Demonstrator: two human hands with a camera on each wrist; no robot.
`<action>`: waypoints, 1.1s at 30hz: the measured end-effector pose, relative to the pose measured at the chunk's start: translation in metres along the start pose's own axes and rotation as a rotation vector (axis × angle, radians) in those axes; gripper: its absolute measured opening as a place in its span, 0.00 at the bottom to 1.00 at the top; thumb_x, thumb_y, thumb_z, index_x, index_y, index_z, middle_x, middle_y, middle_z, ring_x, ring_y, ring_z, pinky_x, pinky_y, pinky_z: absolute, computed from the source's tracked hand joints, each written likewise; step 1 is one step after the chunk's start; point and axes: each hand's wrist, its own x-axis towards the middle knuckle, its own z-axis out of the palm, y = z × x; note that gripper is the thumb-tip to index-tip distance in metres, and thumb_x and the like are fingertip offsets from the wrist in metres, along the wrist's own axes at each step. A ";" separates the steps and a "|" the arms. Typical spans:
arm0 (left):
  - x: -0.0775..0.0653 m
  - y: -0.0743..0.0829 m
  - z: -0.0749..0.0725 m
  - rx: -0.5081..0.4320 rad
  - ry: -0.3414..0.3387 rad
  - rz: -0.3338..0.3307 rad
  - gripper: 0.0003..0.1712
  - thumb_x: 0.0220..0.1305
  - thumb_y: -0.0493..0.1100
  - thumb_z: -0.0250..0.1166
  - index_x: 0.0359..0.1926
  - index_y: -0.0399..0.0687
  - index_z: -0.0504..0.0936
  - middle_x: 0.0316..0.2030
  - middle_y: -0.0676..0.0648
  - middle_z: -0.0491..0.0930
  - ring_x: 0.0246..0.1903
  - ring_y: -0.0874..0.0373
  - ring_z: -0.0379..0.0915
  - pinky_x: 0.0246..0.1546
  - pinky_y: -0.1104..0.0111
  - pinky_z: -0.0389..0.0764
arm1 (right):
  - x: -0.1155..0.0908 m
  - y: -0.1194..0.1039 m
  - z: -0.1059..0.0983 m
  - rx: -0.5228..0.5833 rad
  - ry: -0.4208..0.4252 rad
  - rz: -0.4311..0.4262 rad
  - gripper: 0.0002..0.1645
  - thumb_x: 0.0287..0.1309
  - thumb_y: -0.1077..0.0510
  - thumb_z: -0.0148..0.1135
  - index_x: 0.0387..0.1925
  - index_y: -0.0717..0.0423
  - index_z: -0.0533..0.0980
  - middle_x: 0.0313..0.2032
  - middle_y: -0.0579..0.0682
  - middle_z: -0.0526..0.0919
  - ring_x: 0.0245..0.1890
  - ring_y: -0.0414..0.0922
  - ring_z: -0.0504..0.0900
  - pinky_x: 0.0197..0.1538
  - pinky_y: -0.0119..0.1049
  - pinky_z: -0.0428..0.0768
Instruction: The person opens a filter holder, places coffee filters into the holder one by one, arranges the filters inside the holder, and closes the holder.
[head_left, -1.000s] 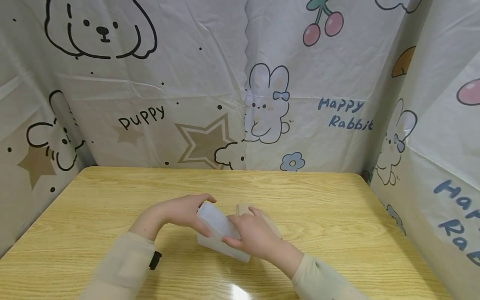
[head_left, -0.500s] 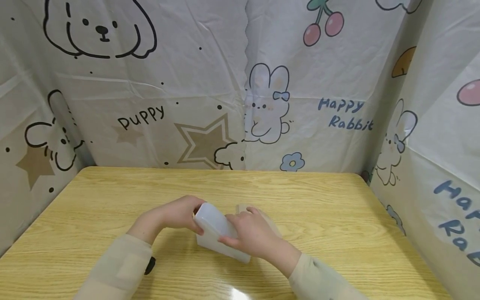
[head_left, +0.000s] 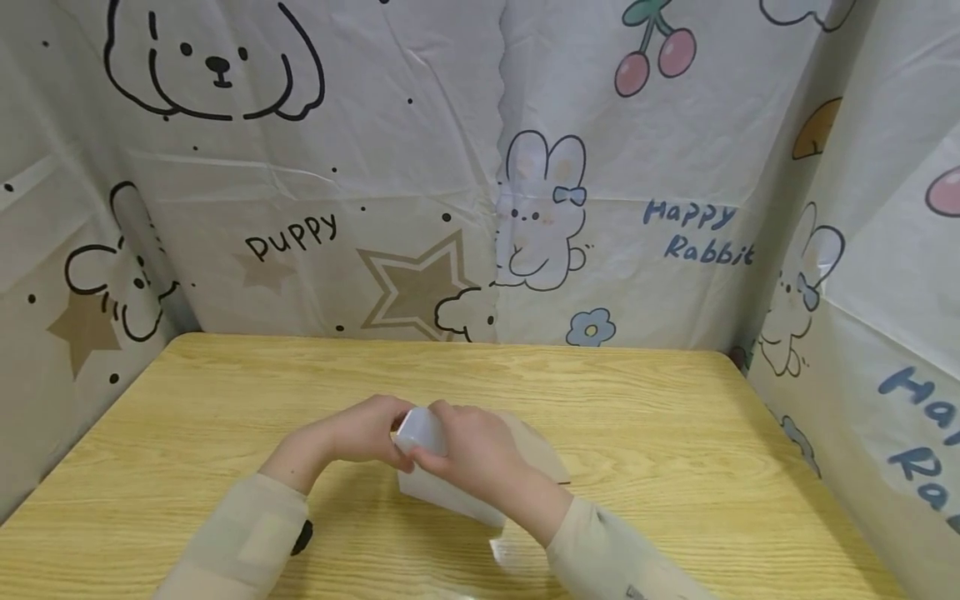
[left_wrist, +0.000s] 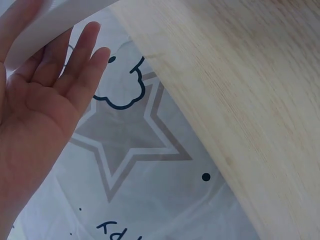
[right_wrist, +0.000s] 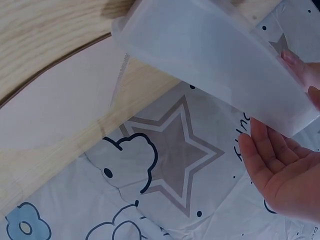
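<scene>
A white, translucent plastic container (head_left: 450, 497) stands tilted over the middle of the table; in the right wrist view its long smooth side (right_wrist: 200, 60) shows. My left hand (head_left: 367, 429) holds its upper left end, thumb on the near side and fingers mostly hidden behind. In the left wrist view this hand (left_wrist: 40, 110) shows its palm beside the white edge (left_wrist: 60, 17). My right hand (head_left: 476, 450) grips the container from above, close to the left hand, thumb on the near side. What is inside the container is hidden.
Behind the right hand lies a flat, pale, see-through piece (head_left: 538, 450) with a curved edge. The wood-grain table (head_left: 637, 417) is bounded at the back and sides by a printed cloth (head_left: 420, 167). Glare marks the tabletop near the right forearm.
My right hand has slid left and up along the container, closer to the left hand, covering more of its upper part. The left hand keeps its hold. The head view has shifted slightly.
</scene>
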 end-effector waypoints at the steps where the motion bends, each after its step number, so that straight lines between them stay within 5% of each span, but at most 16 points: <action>1: 0.000 0.000 0.000 -0.002 -0.004 0.008 0.20 0.45 0.34 0.72 0.42 0.42 0.80 0.37 0.50 0.82 0.36 0.61 0.75 0.37 0.69 0.77 | 0.000 0.001 -0.001 0.009 -0.003 0.005 0.24 0.52 0.41 0.64 0.41 0.54 0.75 0.26 0.48 0.82 0.22 0.39 0.76 0.21 0.27 0.69; 9: 0.001 0.000 0.003 -0.001 -0.006 0.022 0.21 0.45 0.34 0.72 0.43 0.44 0.79 0.37 0.51 0.81 0.35 0.62 0.74 0.36 0.70 0.77 | -0.004 0.007 -0.007 0.098 -0.035 0.031 0.24 0.51 0.44 0.65 0.44 0.56 0.75 0.29 0.48 0.83 0.23 0.38 0.76 0.23 0.25 0.70; 21: -0.003 -0.004 0.001 0.021 0.020 0.011 0.14 0.43 0.34 0.72 0.29 0.45 0.73 0.27 0.53 0.76 0.29 0.62 0.70 0.31 0.71 0.74 | -0.008 0.016 -0.021 0.207 -0.073 0.064 0.24 0.51 0.46 0.66 0.45 0.56 0.74 0.35 0.49 0.83 0.32 0.41 0.80 0.30 0.28 0.76; 33: -0.007 -0.008 -0.001 0.008 0.038 -0.007 0.15 0.44 0.36 0.72 0.32 0.44 0.74 0.32 0.51 0.80 0.33 0.61 0.75 0.35 0.68 0.76 | -0.013 0.035 -0.034 0.403 -0.105 0.096 0.21 0.52 0.53 0.66 0.46 0.57 0.74 0.37 0.48 0.82 0.37 0.42 0.81 0.38 0.32 0.78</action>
